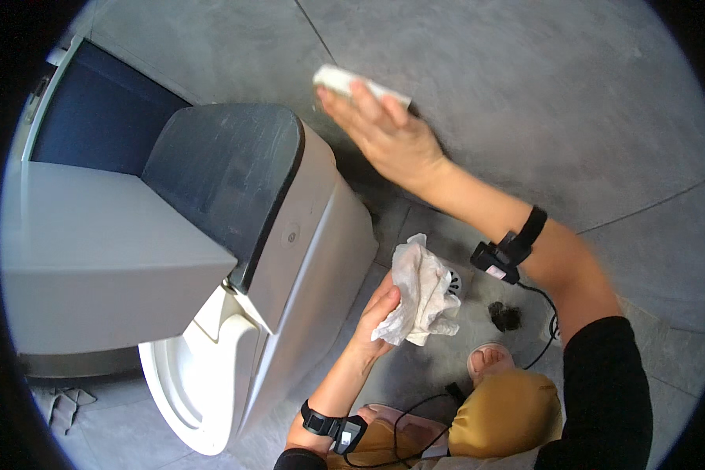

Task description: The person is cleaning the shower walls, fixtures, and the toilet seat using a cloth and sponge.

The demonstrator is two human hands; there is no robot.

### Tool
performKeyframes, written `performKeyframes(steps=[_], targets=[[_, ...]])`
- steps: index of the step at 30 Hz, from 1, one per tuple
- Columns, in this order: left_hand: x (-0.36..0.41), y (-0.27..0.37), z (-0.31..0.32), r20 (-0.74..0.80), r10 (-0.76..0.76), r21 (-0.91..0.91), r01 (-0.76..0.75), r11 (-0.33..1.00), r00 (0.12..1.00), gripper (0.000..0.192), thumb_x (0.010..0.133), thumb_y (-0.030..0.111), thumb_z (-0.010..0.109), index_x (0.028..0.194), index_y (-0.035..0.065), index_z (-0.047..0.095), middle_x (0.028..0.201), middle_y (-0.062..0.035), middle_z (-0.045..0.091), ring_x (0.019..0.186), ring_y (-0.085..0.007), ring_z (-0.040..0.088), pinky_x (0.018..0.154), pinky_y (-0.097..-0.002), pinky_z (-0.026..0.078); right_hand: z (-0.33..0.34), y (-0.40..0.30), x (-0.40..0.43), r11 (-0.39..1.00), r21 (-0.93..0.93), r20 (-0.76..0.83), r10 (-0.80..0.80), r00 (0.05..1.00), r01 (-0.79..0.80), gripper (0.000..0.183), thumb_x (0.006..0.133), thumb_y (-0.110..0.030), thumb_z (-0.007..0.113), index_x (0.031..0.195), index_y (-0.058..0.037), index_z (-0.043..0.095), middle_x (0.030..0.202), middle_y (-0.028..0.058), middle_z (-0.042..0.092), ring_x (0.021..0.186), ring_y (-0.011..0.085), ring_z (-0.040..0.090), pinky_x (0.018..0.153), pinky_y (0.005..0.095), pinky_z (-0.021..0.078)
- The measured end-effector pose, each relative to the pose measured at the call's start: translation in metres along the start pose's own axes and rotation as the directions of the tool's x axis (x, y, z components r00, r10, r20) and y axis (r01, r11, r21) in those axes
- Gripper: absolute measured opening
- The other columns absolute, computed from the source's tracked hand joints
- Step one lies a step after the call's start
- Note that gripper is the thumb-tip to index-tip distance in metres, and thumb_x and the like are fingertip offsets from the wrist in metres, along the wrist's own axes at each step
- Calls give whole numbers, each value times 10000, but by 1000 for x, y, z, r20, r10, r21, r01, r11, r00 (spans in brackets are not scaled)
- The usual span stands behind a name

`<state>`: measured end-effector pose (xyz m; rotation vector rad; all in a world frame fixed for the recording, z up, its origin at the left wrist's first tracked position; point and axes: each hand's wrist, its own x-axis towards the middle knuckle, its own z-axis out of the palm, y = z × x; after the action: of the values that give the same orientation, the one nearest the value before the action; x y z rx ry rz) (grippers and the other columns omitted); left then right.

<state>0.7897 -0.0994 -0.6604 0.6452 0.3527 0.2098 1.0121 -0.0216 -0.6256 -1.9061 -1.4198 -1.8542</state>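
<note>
My left hand grips a crumpled white cloth or wipe low over the floor. Higher up, my right hand holds a white, block-like pad, its fingers laid along it in front of the grey tiled wall. Blur hides whether the pad touches the wall, and its exact kind cannot be told. To the left of both hands stands what looks like a toilet, with a dark top, a pale body bearing a round button, and a white curved seat part.
A grey cabinet juts in from the left, beside a dark blue panel. A round floor drain lies behind the cloth, and a dark clump near my sandalled foot. Black cables trail from wrist-worn devices.
</note>
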Motion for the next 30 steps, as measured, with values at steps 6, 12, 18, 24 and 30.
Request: performKeyframes(steps=[6, 12, 18, 24, 30], targets=[[3, 4, 10, -126, -42, -13, 41, 999, 991, 833, 782, 389, 683, 1409, 41, 259, 1358, -166, 410, 1241, -310, 431, 1057, -421, 336, 30, -73, -170, 819, 280, 531, -567, 630, 501, 526, 866, -294, 422, 1348, -86, 457, 1472, 64, 310, 1368, 272, 196, 1092, 414, 141], [-8, -8, -5, -127, -50, -12, 49, 999, 991, 717, 870, 364, 575, 1422, 37, 252, 1370, -146, 407, 1240, -267, 431, 1033, -363, 339, 43, -68, -228, 809, 401, 593, -587, 551, 430, 462, 867, -270, 436, 1288, -105, 535, 1486, 55, 278, 1337, 272, 251, 1082, 398, 165], [-15, -20, -31, -144, -182, -76, 172, 982, 973, 716, 871, 365, 576, 1420, 36, 254, 1353, -140, 425, 1217, -263, 454, 1022, -360, 356, 13, -37, -46, 998, 66, 142, 10, 990, -20, 472, 846, -355, 463, 1288, -201, 526, 1504, -28, 238, 1361, 248, 211, 1125, 417, 52], [-12, -19, -32, -167, -250, -76, 241, 968, 954, 715, 871, 346, 579, 1419, 27, 248, 1361, -151, 415, 1225, -276, 446, 1033, -369, 346, 31, -53, 40, 966, 35, -40, 256, 966, -254, 516, 841, -419, 470, 1316, -218, 502, 1478, -13, 281, 1372, 224, 173, 1128, 441, 7], [-15, -17, -20, -231, -202, -110, 180, 977, 952, 740, 854, 356, 601, 1419, 30, 249, 1365, -152, 409, 1230, -286, 441, 1041, -379, 336, 86, -132, -23, 971, 37, 302, -238, 923, 238, 506, 855, -391, 451, 1294, -150, 525, 1485, 35, 266, 1384, 263, 120, 1119, 491, -7]])
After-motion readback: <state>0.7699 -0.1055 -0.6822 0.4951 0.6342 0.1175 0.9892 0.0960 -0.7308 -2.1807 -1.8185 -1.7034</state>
